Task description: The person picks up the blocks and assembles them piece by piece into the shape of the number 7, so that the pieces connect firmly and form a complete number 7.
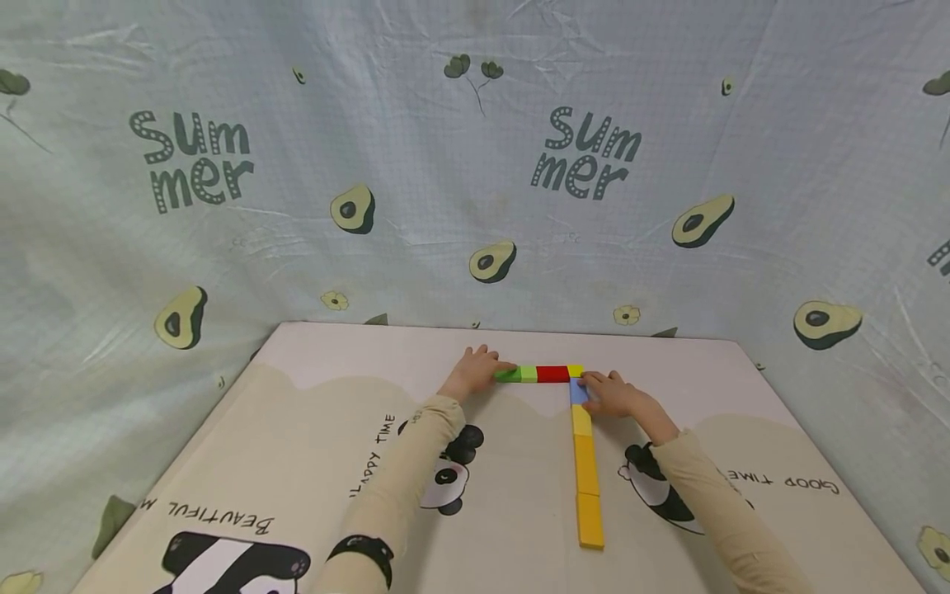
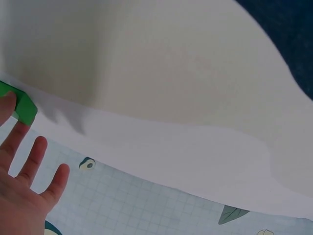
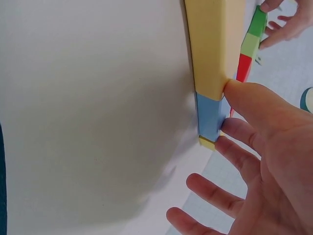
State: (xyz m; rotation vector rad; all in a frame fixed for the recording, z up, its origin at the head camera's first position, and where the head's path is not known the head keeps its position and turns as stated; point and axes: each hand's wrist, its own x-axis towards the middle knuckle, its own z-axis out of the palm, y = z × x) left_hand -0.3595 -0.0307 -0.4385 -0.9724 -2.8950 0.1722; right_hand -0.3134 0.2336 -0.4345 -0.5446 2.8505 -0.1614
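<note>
Coloured blocks lie in two joined rows on the table. The far row has a green block (image 1: 508,377), a light green block (image 1: 529,374), a red block (image 1: 552,374) and a small yellow block (image 1: 576,370). From its right end a blue block (image 1: 577,392) and several yellow blocks (image 1: 585,464) run toward me. My left hand (image 1: 473,373) pinches the green block at the row's left end, thumb and index finger on opposite sides. My right hand (image 1: 614,394), fingers spread and fairly straight, touches the side of the near-running row around the blue block (image 3: 209,117).
Beneath the blocks is a table (image 1: 512,511) with a panda-print cover. A pale curtain (image 1: 416,148) printed with avocados hangs right behind its far edge. A black band (image 1: 362,551) circles my left sleeve.
</note>
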